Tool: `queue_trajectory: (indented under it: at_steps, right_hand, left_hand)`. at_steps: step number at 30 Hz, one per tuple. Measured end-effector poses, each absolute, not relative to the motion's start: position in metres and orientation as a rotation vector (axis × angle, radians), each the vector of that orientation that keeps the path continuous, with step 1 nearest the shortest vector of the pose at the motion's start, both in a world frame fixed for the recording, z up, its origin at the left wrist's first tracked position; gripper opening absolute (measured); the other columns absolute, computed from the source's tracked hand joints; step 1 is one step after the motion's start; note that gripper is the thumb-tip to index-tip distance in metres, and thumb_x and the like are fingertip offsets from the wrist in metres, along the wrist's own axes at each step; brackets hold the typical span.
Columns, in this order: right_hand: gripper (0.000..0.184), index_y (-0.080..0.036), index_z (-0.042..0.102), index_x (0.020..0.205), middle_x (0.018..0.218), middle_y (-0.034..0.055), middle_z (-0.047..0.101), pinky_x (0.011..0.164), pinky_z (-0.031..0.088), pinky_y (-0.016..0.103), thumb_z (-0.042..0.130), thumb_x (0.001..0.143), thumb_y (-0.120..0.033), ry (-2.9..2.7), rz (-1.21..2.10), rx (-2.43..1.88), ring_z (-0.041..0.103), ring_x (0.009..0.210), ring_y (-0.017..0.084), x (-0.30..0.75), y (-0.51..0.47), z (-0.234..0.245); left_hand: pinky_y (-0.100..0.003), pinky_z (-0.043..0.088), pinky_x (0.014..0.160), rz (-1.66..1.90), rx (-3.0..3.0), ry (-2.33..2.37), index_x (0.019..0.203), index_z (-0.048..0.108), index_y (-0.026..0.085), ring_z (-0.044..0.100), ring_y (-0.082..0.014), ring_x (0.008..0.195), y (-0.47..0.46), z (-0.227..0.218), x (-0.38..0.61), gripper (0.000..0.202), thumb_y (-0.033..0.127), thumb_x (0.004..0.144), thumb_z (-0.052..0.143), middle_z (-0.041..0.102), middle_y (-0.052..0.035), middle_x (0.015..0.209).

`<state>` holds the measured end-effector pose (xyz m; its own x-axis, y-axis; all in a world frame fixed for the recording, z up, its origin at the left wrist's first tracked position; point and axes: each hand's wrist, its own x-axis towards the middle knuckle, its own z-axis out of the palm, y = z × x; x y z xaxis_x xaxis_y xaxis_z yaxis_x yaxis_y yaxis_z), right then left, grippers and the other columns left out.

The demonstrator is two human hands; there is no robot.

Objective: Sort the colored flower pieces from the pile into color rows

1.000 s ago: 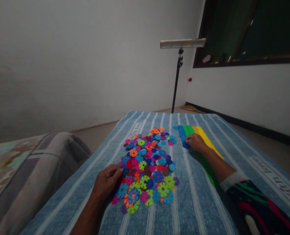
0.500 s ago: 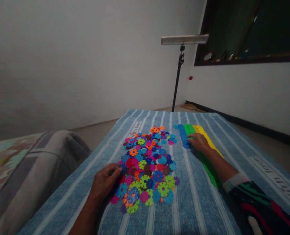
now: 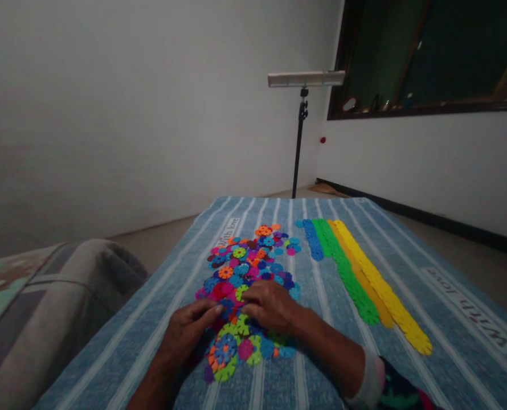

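A heap of colourful notched plastic discs (image 3: 236, 266), shaped like flowers, lies on the blue striped cloth. My left hand (image 3: 187, 327) is at the heap's near left side, thumb and fingers pinched on a dark blue disc (image 3: 227, 308). Over the middle of the heap, my right hand (image 3: 270, 306) has its fingers bent together close to that disc. Whatever its fingertips hold, if anything, is hidden. To the right lie overlapping rows of discs: a short blue row (image 3: 313, 240), a green row (image 3: 347, 273), an orange row (image 3: 367, 287) and a yellow row (image 3: 385, 290).
The striped cloth (image 3: 151, 347) covers the table. A grey blanket-like cover (image 3: 86, 290) stands at the left. Beyond the far edge is a black stand (image 3: 298, 142) with a light bar (image 3: 307, 79). A dark window (image 3: 433, 57) is at upper right.
My right hand has moved from the blue row back left to the heap, beside my left hand. The blue, green, orange and yellow rows are now uncovered. The view has shifted slightly.
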<state>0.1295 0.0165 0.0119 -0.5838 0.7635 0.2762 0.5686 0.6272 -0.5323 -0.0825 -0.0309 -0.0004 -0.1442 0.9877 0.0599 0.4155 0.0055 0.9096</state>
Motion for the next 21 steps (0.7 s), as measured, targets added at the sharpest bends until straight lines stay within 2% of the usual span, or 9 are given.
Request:
queue_trajectory:
  at_steps: [5, 12, 16, 18, 21]
  right_hand:
    - [0.021, -0.034, 0.075, 0.095, 0.093, -0.0028, 0.075, 0.074, 0.044, 0.022, 0.056, 0.089, -0.025, -2.399, 0.537, -0.948, 0.066, 0.087, 0.016, 0.107, 0.007, 0.02]
    - [0.023, -0.028, 0.074, 0.075, 0.081, -0.0042, 0.073, 0.069, 0.044, 0.022, 0.055, 0.089, -0.025, -2.371, 0.632, -0.975, 0.065, 0.077, 0.015, 0.124, 0.023, 0.009]
    - [0.015, -0.024, 0.074, 0.079, 0.088, 0.0002, 0.073, 0.08, 0.045, 0.023, 0.06, 0.084, -0.022, -2.249, 0.44, -1.269, 0.064, 0.087, 0.017, 0.183, 0.06, 0.003]
    - [0.017, -0.02, 0.075, 0.08, 0.091, 0.005, 0.073, 0.08, 0.044, 0.027, 0.058, 0.084, -0.02, -2.17, 0.362, -1.427, 0.064, 0.09, 0.019, 0.221, 0.081, 0.001]
    - [0.017, -0.018, 0.075, 0.079, 0.089, 0.0063, 0.071, 0.078, 0.043, 0.027, 0.059, 0.083, -0.022, -2.086, 0.266, -1.609, 0.063, 0.088, 0.019, 0.267, 0.103, -0.002]
  left_hand:
    - [-0.03, 0.048, 0.063, 1.066, 1.499, 1.562, 0.064, 0.073, 0.015, 0.06, -0.02, 0.066, -0.029, -0.004, -0.085, 0.036, 0.05, 0.07, 0.068, 0.068, -0.0063, 0.065]
    - [-0.03, 0.051, 0.063, 1.095, 1.425, 1.571, 0.068, 0.076, 0.016, 0.064, -0.0219, 0.068, -0.032, 0.002, -0.078, 0.038, 0.053, 0.067, 0.07, 0.072, -0.0075, 0.069]
    - [-0.029, 0.051, 0.056, 1.152, 1.373, 1.742, 0.07, 0.075, 0.017, 0.064, -0.0216, 0.063, -0.031, 0.002, -0.084, 0.039, 0.055, 0.066, 0.068, 0.073, -0.0064, 0.068]
    - [-0.028, 0.05, 0.052, 1.168, 1.382, 1.809, 0.07, 0.075, 0.017, 0.063, -0.0205, 0.06, -0.028, -0.001, -0.089, 0.038, 0.054, 0.068, 0.065, 0.071, -0.0055, 0.064]
    - [-0.026, 0.049, 0.051, 1.192, 1.4, 1.846, 0.068, 0.073, 0.018, 0.062, -0.0191, 0.058, -0.026, -0.007, -0.095, 0.037, 0.053, 0.071, 0.063, 0.07, -0.0046, 0.061]
